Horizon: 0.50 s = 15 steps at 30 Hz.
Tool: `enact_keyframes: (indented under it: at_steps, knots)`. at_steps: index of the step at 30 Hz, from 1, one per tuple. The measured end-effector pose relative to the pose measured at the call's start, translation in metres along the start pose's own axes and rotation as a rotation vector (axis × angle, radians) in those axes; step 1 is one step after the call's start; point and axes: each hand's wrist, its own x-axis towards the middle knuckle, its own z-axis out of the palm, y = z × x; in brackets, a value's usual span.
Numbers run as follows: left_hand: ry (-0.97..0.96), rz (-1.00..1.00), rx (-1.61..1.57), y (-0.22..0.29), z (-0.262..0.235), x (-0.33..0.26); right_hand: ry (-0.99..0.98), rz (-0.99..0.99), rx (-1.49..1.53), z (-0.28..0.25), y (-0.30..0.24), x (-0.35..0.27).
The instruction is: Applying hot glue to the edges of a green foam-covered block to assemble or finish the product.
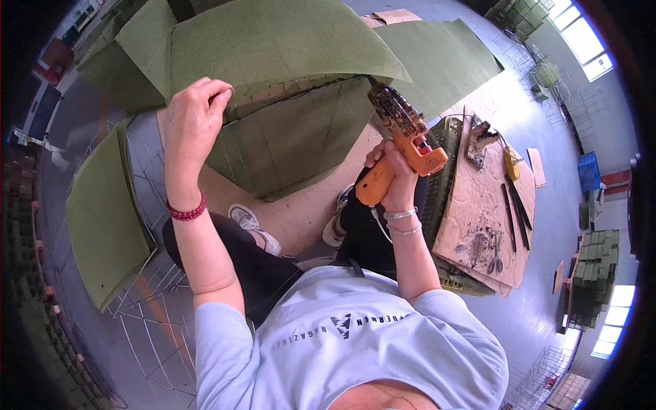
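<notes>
My right hand (394, 171) is wrapped round the handle of an orange hot glue gun (403, 130), its front crusted with dark residue. The gun's nose points up at the edge of a green fabric-covered piece (273, 44) in front of me. Below that panel, an inner green face (287, 147) shows thin wires through the cloth. My left hand (195, 113) hangs just left of the panel's lower edge, fingers curled and thumb against the forefinger. Whatever it pinches, if anything, is hidden. A white cord (380, 224) runs down from the gun.
At my right, stained cardboard (471, 212) on a green stand carries scissors (495, 256), dark strips (514, 212), a yellow-handled tool (511, 164) and a sooty metal holder (480, 145). Another green panel on a wire frame (102, 212) stands left. Stacked green pieces (594, 277) are far right.
</notes>
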Motion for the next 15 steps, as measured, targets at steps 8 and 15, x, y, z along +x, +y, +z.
enact_keyframes:
  at_steps: [8, 15]
  knots:
    - [0.118, 0.05, -0.036, -0.009, 0.013, -0.005, 0.035, -0.044, -0.04, -0.001, -0.008, 0.002]
    - [0.146, 0.058, 0.0, -0.018, 0.014, -0.006, 0.012, -0.074, -0.151, -0.011, -0.022, 0.015]
